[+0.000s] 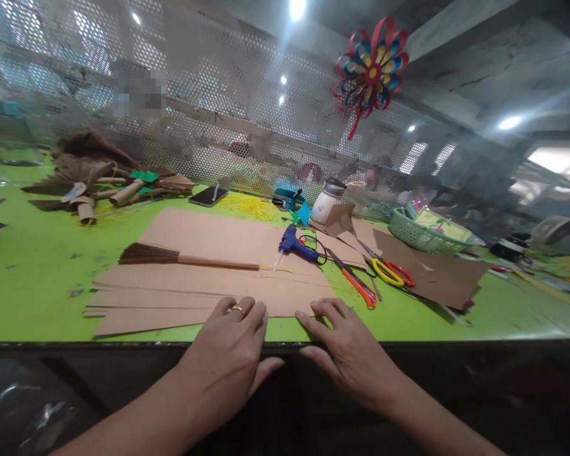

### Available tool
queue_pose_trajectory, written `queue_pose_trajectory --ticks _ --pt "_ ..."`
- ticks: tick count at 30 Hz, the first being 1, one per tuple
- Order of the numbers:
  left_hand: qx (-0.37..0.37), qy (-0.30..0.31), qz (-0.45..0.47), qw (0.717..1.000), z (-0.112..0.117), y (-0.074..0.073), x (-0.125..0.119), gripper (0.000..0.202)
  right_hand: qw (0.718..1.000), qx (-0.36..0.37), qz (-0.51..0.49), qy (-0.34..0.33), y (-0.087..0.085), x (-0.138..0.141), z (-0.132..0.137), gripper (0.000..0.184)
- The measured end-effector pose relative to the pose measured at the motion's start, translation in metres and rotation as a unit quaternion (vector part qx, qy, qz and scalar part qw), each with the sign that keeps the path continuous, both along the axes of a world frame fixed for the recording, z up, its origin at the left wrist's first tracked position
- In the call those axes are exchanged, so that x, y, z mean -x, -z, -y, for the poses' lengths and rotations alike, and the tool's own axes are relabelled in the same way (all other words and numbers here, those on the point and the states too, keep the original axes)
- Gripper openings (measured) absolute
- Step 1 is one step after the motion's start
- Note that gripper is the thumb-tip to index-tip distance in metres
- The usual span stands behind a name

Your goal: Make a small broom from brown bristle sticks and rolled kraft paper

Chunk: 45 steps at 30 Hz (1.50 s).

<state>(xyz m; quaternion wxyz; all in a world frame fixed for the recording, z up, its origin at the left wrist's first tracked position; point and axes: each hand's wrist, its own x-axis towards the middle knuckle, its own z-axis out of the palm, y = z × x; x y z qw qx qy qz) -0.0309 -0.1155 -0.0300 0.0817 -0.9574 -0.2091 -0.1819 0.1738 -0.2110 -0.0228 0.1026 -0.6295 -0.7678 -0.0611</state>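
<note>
Brown paper sheets (171,228) lie loosely stacked near the table's front edge, with narrow strips (152,322) fanned out at the left. My left hand (232,345), a ring on one finger, rests bent fingertips on the front of the stack; its thumb points away. Fingers apart, my right hand (344,345) touches the stack's near right corner. Neither hand is closed round anything. On the sheets lies a brown paper broom shape (194,258) with a fringed left end. Beyond it sits a blue glue gun (294,244).
Right of the sheets are an orange cutter (358,286), red-and-yellow scissors (392,272) and dark brown paper (449,272). Behind stand a white jar (327,204), a green basket (401,231), a phone (209,196) and yellow shreds (249,206). Brown paper bundles (123,190) lie back left.
</note>
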Motion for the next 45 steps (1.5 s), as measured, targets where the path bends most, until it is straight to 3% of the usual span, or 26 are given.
queue_pose_trajectory --ticks 12,18,24,30,37,45 --pt "0.007 0.003 -0.022 1.0 0.006 -0.009 -0.012 0.03 0.999 -0.001 -0.032 -0.001 0.002 0.0 0.004 0.043" --pt "0.055 -0.03 0.033 0.997 0.006 -0.001 -0.013 0.026 0.998 -0.02 -0.046 0.027 0.003 0.004 -0.001 0.037" --pt "0.018 -0.009 0.039 0.999 0.011 0.011 -0.009 0.038 0.997 -0.043 -0.056 0.006 0.01 -0.003 0.004 0.039" --pt "-0.003 -0.01 0.06 0.998 0.009 0.014 -0.009 0.028 0.996 -0.062 -0.07 0.0 0.014 -0.019 0.01 0.036" --pt "-0.002 -0.005 0.072 0.997 0.004 0.01 -0.001 0.021 0.998 -0.046 -0.05 0.009 0.009 -0.018 0.011 0.038" --pt "-0.034 0.008 0.084 0.996 0.001 0.014 0.008 0.029 0.989 -0.112 -0.092 0.002 0.026 -0.036 0.016 0.035"
